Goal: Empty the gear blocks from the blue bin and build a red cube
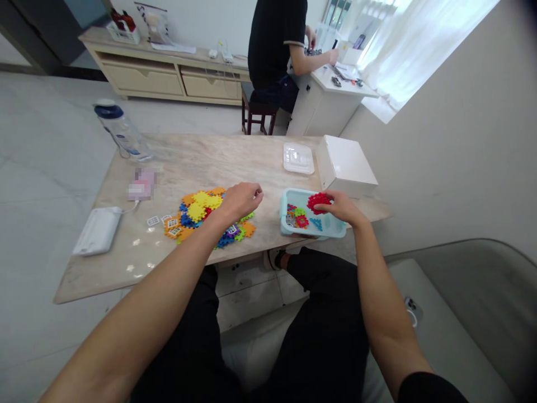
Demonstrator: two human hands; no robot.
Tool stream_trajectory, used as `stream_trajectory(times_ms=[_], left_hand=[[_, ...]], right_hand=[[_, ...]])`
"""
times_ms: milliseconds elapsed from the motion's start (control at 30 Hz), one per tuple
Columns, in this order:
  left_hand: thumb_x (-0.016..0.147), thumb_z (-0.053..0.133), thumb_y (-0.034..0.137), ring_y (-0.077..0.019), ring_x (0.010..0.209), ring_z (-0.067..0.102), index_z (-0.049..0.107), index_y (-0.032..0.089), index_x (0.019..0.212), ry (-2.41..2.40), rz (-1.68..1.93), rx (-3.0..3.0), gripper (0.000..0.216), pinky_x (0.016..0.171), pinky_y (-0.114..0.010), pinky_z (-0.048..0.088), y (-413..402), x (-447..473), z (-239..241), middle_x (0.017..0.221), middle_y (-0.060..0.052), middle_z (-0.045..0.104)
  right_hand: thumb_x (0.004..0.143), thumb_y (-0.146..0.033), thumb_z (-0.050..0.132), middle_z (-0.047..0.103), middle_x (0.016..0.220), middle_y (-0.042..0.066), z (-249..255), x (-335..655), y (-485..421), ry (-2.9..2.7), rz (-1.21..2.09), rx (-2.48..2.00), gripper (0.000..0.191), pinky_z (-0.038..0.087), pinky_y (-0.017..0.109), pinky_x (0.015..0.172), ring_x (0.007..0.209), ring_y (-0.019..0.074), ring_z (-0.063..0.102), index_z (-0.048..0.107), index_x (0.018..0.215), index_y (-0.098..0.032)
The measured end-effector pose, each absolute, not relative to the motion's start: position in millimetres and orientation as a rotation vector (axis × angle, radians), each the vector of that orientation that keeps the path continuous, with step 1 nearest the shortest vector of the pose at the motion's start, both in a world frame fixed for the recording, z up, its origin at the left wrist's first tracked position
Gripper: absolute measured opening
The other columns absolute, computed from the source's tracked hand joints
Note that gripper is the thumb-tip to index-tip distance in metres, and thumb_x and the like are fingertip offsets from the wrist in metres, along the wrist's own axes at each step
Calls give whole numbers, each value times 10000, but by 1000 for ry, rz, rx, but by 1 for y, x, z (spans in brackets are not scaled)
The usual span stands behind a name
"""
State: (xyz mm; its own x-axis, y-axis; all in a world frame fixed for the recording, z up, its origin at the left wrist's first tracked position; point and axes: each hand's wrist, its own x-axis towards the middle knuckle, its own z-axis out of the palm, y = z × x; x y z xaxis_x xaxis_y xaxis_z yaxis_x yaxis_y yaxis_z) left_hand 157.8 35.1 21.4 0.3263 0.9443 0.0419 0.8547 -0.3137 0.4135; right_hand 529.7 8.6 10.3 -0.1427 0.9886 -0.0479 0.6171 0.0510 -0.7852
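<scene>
The right hand pinches a red toothed piece over the light blue tub, which sits at the table's near edge with a few more coloured pieces inside. The left hand hangs loosely curled over the bright pile of interlocking pieces; whether it grips one, I can't quite tell from here. These look like light, stiff plastic, hardly fragile, a bit slick on the faces, so the notched rim is likely the sure hold, thumb against fingers.
</scene>
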Motion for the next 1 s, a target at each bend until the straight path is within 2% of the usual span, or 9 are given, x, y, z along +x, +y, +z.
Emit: stream_trajectory(times_ms=[167,233,367,500,600,700,833,1000], left_hand=[[1022,657,370,-290,1019,776,809,205,1033,1501,700,1870,224,899,-359,595,42,150,10,1087,-127,847],[1051,626,424,-296,1020,786,774,184,1014,1392,786,1511,284,853,-365,622,45,148,8,1144,-163,837],[1086,521,633,-347,1069,803,746,169,1111,1050,825,946,516,832,-433,671,42,143,10,1250,-238,810],[1089,448,709,-344,1065,815,754,176,1134,855,763,785,616,840,-424,673,32,130,21,1205,-223,826],[1103,482,632,-296,978,823,761,177,1105,814,851,708,534,808,-369,660,26,114,29,1109,-175,838],[1078,611,434,-225,829,795,749,172,1014,814,974,642,303,789,-328,652,23,95,31,980,-123,826],[1000,681,206,-150,666,708,739,173,938,941,1080,560,91,706,-254,618,20,76,23,794,-51,765],[920,748,143,-138,671,703,741,171,929,1095,1213,454,30,693,-231,603,18,56,10,738,-28,736]], right_hand=[[756,-562,1000,853,1112,107,25,482,19,-1421,1116,-1315,580,681,404,812,955,274,801,797,1171,-210],[782,-582,987,847,1188,91,29,454,26,-1300,1224,-1174,572,687,405,856,1025,268,805,785,1198,-246],[793,-635,964,836,1219,56,26,390,41,-1176,1338,-954,541,678,415,935,1105,262,793,760,1153,-287],[828,-563,936,834,1182,54,22,331,45,-1341,1166,-922,495,652,428,958,1076,265,783,751,1181,-270],[876,-414,890,830,1168,63,26,304,40,-1656,875,-914,341,611,456,1038,1110,278,760,786,1155,-249],[936,-264,799,829,1193,80,28,288,36,-1939,624,-851,220,590,474,1063,1157,293,728,826,1154,-264],[951,-145,751,825,1262,94,15,267,39,-2118,473,-730,277,578,488,1094,1213,301,705,848,1174,-277],[931,-95,751,818,1290,89,-5,235,52,-2217,449,-760,334,577,487,1104,1235,304,699,858,1187,-281]])
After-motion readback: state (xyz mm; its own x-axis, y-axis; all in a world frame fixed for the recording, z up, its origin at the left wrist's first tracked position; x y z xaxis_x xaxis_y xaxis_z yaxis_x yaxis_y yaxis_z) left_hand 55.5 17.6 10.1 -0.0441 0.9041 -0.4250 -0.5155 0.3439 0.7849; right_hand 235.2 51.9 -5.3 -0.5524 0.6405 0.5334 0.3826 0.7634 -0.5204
